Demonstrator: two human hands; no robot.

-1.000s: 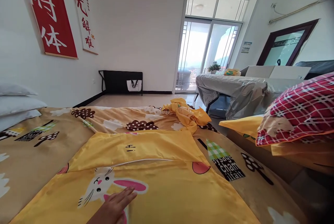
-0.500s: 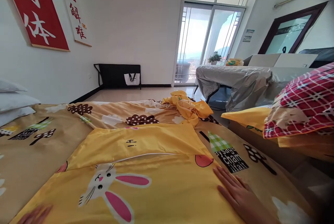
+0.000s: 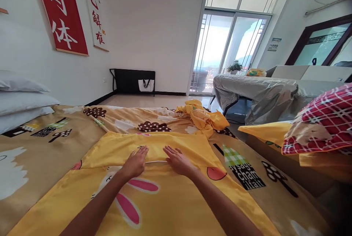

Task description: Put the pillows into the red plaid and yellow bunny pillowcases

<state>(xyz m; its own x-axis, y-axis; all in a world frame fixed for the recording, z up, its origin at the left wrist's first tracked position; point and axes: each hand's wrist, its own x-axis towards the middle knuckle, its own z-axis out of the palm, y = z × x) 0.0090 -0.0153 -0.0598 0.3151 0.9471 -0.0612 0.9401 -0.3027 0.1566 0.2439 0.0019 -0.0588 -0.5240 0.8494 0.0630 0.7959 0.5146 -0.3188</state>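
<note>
A yellow cloth cover (image 3: pixel 176 199) with a printed white rabbit and pink ears lies spread over the bed. Its far part is a folded-over band (image 3: pixel 187 140), with a thin white line along the near edge. My left hand (image 3: pixel 136 162) rests palm down on that band, left of the middle, with fingers stretched out and covering some of the printed letters. To its right, my right hand (image 3: pixel 177 159) also lies flat on the band, fingers extended away from me. Neither hand grips anything.
The tan patterned bed sheet (image 3: pixel 49 170) lies underneath. A crumpled yellow cloth (image 3: pixel 206 118) sits at the bed's far edge. White pillows (image 3: pixel 24 100) are stacked at left. A red plaid pillow (image 3: pixel 324 118) rises at right, before a plastic-covered table (image 3: pixel 255 85).
Both hands have moved inward and forward from the cover's near sides onto the folded band. The view has shifted a little to the left.
</note>
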